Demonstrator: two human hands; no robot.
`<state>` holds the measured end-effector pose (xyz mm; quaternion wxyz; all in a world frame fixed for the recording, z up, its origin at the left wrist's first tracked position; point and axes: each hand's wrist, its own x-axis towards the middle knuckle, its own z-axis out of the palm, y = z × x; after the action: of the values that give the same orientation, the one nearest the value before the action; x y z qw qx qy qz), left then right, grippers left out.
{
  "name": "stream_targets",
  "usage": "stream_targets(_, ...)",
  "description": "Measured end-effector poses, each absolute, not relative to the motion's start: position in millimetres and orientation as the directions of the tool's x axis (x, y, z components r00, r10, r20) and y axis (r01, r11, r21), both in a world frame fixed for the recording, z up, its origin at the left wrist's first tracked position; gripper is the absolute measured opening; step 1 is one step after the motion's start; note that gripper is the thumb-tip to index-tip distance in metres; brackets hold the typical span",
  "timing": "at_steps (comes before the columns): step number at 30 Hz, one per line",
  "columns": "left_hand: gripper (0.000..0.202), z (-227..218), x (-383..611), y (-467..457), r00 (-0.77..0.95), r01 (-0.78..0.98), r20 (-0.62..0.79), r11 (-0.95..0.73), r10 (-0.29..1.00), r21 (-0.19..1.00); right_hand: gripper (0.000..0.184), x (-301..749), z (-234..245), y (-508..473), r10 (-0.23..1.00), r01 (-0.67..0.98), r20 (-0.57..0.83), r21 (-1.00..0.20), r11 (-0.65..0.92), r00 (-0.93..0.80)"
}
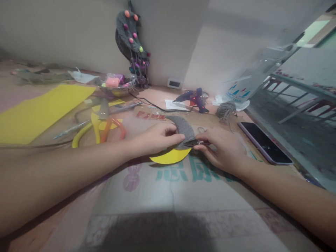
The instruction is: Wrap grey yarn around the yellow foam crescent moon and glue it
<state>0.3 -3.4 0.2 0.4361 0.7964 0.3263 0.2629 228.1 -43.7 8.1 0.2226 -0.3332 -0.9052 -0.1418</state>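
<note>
A grey yarn-wrapped crescent (183, 127) lies partly over a yellow paper piece (170, 156) with a curved edge. My left hand (160, 137) is closed on the crescent's inner side, thumb pressed on top of it. From the right, my right hand (222, 147) pinches a small dark pointed tool (193, 143). The tool's tip rests at the crescent's lower right end; whether it is snips or tweezers I cannot tell. A ball of grey yarn (226, 111) sits just beyond my right hand.
Printed brown paper (157, 196) covers the work surface. Yellow-handled pliers (96, 127), orange handles (112, 127) and a yellow sheet (49, 112) lie left. Behind are a glue gun (193, 98), a bowl (115, 90) and a hanging grey moon decoration (128, 38). A phone (265, 142) lies right.
</note>
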Motion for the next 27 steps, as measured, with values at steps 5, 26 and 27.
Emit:
stream_targets(5, 0.032, 0.8, 0.0, -3.4, 0.643, 0.298, 0.126, -0.399, 0.756, 0.867, 0.019, 227.5, 8.8, -43.5, 0.54, 0.668, 0.493, 0.121, 0.734, -0.682)
stream_targets(26, 0.041, 1.7, -1.5, -4.2, 0.58, 0.346, 0.137, -0.396, 0.803, 0.851, 0.034, 232.7, 11.5, -49.5, 0.538, 0.592, 0.578, -0.114, 0.798, -0.613)
stream_targets(27, 0.041, 1.5, -1.6, -4.5, 0.571, 0.337, 0.144, -0.391, 0.808, 0.856, 0.038, 231.3, 10.7, -49.8, 0.565, 0.606, 0.563, -0.138, 0.784, -0.603)
